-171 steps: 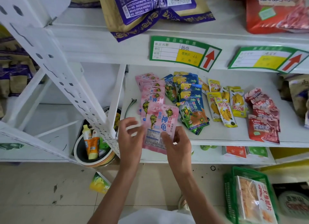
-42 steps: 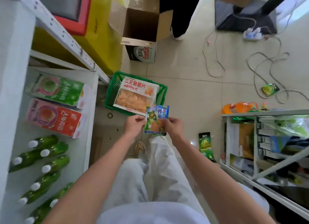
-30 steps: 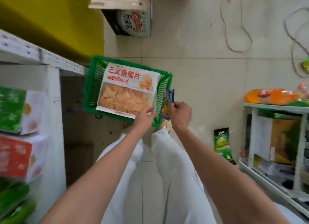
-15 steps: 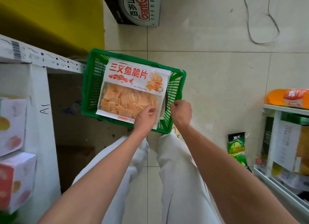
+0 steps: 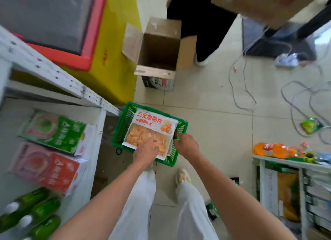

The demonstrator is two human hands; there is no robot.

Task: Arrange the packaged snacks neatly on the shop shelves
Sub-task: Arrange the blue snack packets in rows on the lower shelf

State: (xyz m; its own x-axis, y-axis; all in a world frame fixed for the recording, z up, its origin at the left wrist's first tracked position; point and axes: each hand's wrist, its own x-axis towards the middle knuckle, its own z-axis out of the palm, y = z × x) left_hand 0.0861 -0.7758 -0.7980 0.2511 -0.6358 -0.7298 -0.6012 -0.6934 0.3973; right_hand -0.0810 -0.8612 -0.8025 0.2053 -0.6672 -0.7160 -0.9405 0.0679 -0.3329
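Observation:
A green plastic basket (image 5: 119, 132) stands on the floor tiles in front of my feet. A large bag of orange salmon chips (image 5: 152, 127) with red lettering lies flat in it. My left hand (image 5: 146, 151) rests on the near end of that bag, fingers laid out over it. At the basket's right wall my right hand (image 5: 187, 144) is curled, and a dark sliver of a small snack packet (image 5: 176, 133) sticks out of its fingers between the bag and the wall. The rest of that packet is hidden.
A white shelf (image 5: 95, 150) at left holds a green carton (image 5: 55, 130), a red carton (image 5: 46, 168) and green bottles (image 5: 35, 214). Behind the basket are an open cardboard box (image 5: 159, 50) and a yellow freezer (image 5: 114, 48). Cables (image 5: 240, 89), a loose packet (image 5: 310, 125), a second shelf (image 5: 279, 161) and a standing person (image 5: 200, 25) are at right.
The small blue packet held up in both hands went down to the basket's right side. My left hand moved onto the chip bag. The view has pulled back and up.

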